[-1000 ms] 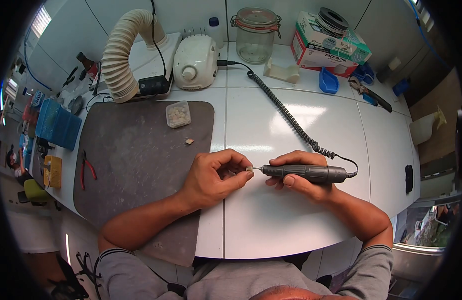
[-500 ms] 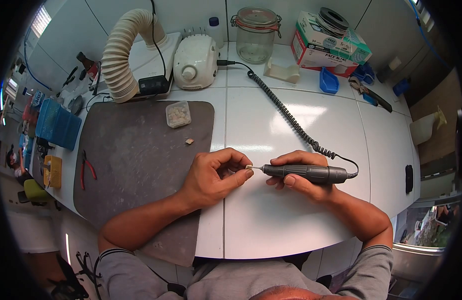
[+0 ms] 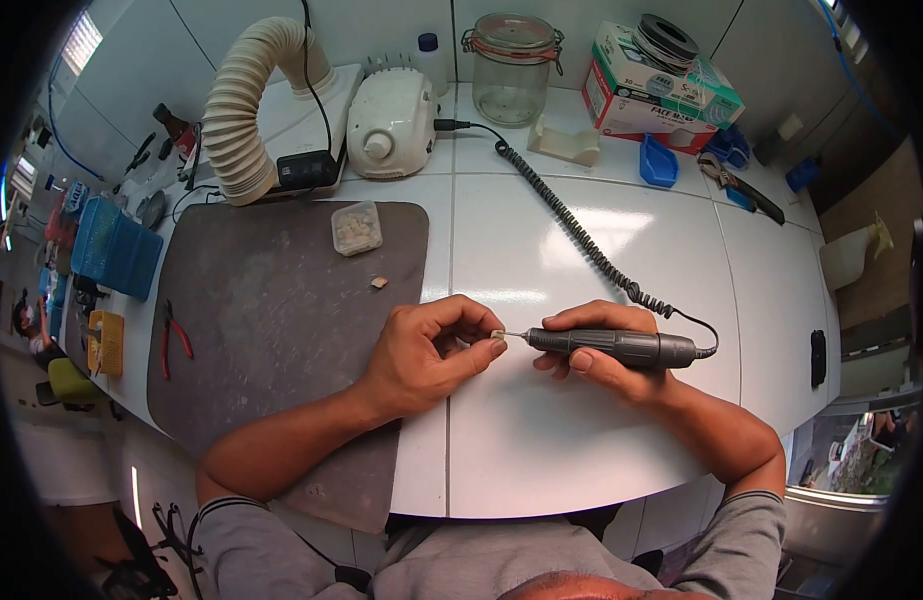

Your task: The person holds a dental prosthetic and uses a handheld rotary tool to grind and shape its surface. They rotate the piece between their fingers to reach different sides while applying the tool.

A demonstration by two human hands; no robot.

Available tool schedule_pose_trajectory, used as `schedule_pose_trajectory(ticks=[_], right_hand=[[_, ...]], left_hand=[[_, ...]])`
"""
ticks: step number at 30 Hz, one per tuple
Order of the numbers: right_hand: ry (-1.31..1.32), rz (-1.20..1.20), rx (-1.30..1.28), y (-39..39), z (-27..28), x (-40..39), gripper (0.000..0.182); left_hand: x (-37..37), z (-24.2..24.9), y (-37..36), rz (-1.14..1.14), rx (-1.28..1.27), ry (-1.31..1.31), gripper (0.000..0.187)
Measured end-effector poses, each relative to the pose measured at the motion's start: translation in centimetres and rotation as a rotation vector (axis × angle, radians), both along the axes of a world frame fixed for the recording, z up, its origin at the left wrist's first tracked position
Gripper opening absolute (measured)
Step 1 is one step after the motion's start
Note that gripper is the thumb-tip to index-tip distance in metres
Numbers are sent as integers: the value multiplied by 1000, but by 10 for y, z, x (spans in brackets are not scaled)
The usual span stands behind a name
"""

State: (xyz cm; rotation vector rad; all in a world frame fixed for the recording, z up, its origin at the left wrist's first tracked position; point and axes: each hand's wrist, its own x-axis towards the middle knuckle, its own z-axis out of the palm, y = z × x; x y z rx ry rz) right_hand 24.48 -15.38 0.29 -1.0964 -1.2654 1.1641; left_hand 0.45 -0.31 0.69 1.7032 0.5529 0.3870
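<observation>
My left hand (image 3: 437, 350) pinches a small pale piece (image 3: 498, 335) between thumb and index fingertip, over the boundary of the dark mat and the white tiles. Wrapped around a dark rotary handpiece (image 3: 617, 346), my right hand (image 3: 612, 365) holds it level, pointing left. Its thin metal bit (image 3: 516, 335) reaches right to the pale piece at the fingertips. A coiled black cord (image 3: 572, 222) runs from the handpiece's rear to a white control unit (image 3: 390, 125) with a knob. Most of the pale piece is hidden by my fingers.
On the dark mat (image 3: 282, 290) are a small tub of pale pieces (image 3: 357, 229), a loose chip (image 3: 379, 283) and red-handled pliers (image 3: 175, 340). Along the back stand a ribbed hose (image 3: 244, 105), a glass jar (image 3: 510, 75) and face mask boxes (image 3: 652, 85). A blue basket (image 3: 117, 245) is left.
The rotary handpiece and my right hand have shifted very slightly to the right. My left hand keeps its pinch in the same place.
</observation>
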Motion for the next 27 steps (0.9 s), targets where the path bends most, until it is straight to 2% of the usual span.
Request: schedule_pose_trajectory(ticks=[27], right_hand=[[-4,-5,1,-1,2,1,38]], left_hand=[[0,-7,1,19,21,-33,20]])
